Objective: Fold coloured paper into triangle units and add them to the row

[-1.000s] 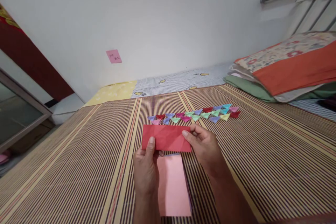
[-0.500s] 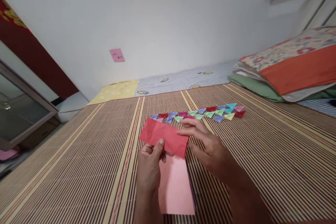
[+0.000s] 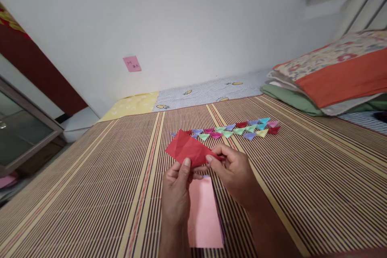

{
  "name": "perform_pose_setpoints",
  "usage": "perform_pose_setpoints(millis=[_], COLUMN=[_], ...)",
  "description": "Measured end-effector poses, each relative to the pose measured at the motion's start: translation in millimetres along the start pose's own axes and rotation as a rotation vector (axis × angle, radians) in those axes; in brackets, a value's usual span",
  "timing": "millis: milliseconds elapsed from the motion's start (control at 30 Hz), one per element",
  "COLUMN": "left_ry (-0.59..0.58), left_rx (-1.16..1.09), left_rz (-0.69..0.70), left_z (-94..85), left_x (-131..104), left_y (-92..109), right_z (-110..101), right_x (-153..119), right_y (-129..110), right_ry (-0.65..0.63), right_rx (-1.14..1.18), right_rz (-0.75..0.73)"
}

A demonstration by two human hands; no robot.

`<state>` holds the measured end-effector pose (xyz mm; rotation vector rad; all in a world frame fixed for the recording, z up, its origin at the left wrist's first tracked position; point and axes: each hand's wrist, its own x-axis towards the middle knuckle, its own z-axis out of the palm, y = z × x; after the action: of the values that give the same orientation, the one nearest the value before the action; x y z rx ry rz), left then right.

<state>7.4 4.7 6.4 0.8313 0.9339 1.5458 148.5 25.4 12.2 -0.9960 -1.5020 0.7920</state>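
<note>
A folded red paper [image 3: 187, 148] is held in the air above the striped mat [image 3: 99, 177]. My left hand [image 3: 178, 181] pinches its lower edge, thumb on top and fingers beneath. At the paper's right end, my right hand [image 3: 232, 169] grips a narrowed, pointed corner between thumb and fingers. Under and nearer than the hands lies a stack of paper with a pink sheet [image 3: 205, 213] on top. Beyond the red paper, two rows of small folded paper pieces [image 3: 238, 131] in several colours lie on the mat; the red paper hides some at the left.
Folded bedding [image 3: 341, 72] with an orange and floral cover lies at the right. A patterned cloth [image 3: 196, 90] and a yellow cloth [image 3: 133, 105] run along the white wall, which bears a pink note [image 3: 132, 64]. A glass-panelled frame [image 3: 24, 129] stands at the left.
My right hand's fingers have closed on the red paper's right end, where they were spread before. That end now narrows to a point, and the left end is tilted differently.
</note>
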Motion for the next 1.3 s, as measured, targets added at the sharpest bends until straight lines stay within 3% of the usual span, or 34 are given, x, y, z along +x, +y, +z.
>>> perform_pose_setpoints(millis=[367, 533, 833, 1067, 1200, 1300], left_ry=[0.048, 0.069, 0.028, 0.070, 0.042, -0.080], left_rx=[-0.066, 0.017, 0.055, 0.003, 0.082, 0.166], left_rz=[0.001, 0.003, 0.050, -0.007, 0.022, 0.002], left_z=[5.3, 3.7, 2.8, 0.0, 0.0, 4.0], left_x=[2, 3, 0, 2, 0, -2], left_y=[-5, -6, -8, -4, -4, -5], right_z=[6, 6, 8, -7, -19, -19], right_x=[-3, -3, -4, 1, 2, 1], right_y=[-2, -6, -1, 9, 10, 4], right_ry=[0.037, 0.046, 0.082, 0.168, 0.142, 0.012], right_rx=[0.067, 0.074, 0.121, 0.184, 0.084, 0.059], right_rz=[0.010, 0.014, 0.073, 0.092, 0.087, 0.102])
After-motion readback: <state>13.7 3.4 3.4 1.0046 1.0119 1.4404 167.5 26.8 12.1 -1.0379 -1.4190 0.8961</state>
